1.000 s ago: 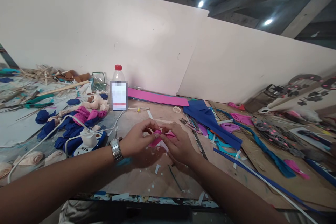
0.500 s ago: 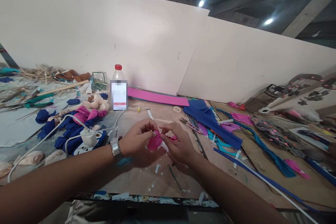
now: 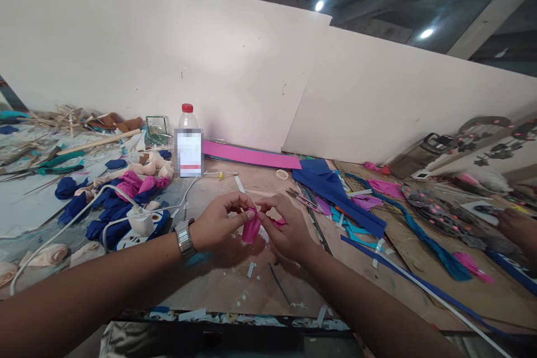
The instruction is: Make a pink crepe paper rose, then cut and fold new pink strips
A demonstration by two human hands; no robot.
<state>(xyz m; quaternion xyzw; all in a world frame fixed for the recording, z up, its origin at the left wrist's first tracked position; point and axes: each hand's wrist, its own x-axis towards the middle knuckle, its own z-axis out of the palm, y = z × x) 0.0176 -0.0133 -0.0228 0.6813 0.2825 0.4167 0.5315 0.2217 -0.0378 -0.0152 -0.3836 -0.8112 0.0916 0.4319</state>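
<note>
**Two hands shaping a pink piece at the desk's near edge**

We see the left hand (image 3: 218,227), with a silver metal wristwatch (image 3: 183,238) on its wrist, and the right hand (image 3: 286,229) meeting above the brown wooden desk (image 3: 235,285). Between them stands a small folded piece of bright pink fabric-like material (image 3: 251,227), held roughly upright just above the desk surface. The left hand pinches its upper edge between thumb and forefinger; the right hand is closed on its right side, fingers curled, with a further bit of pink showing beneath them. We cannot tell whether the piece touches the desk.

Left of the hands lies a white power strip with a white plug and cable (image 3: 140,224), beside a heap of dark blue and pink rolled cloth pieces (image 3: 121,193). Behind stands a clear plastic bottle with a red cap (image 3: 187,123). A long pink sheet (image 3: 251,155) lies along the white wall, and a dark blue sheet (image 3: 331,190) sits to the right. Another person's hand (image 3: 518,226) enters at the far right edge.
</note>
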